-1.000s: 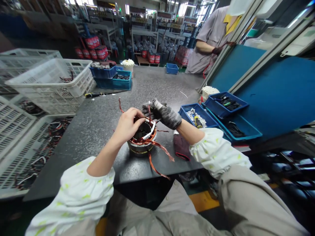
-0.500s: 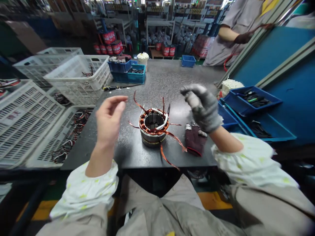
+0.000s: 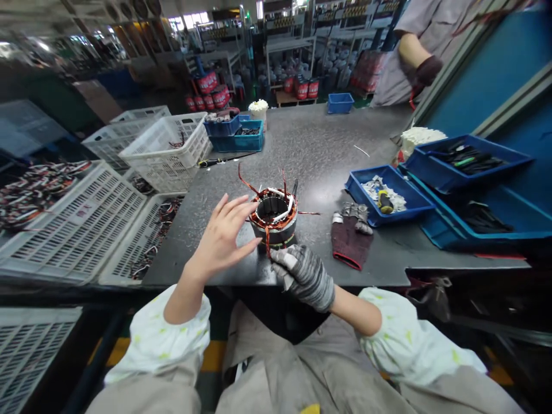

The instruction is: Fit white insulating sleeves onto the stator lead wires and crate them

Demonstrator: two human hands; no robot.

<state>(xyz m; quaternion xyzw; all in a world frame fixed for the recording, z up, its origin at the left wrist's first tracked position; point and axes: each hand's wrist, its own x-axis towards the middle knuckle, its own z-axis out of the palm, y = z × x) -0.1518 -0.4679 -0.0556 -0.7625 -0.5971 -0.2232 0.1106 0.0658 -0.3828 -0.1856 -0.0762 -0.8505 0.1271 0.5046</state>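
Head view: fingers spread, the bare left hand [image 3: 219,241] was just by the motor stator [image 3: 273,230], fingers pressed together, the gloved right hand [image 3: 305,277] was by its copper wires [image 3: 267,246], and on the dark table [image 3: 328,138] those wires seemed to need tucking in next.

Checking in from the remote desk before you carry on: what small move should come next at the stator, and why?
Probably steady the stator with the bare left hand, which is open just beside it. The gloved right hand is at the front by a copper lead hanging down the stator's side, so holding the core still should make that lead easier to tuck in.
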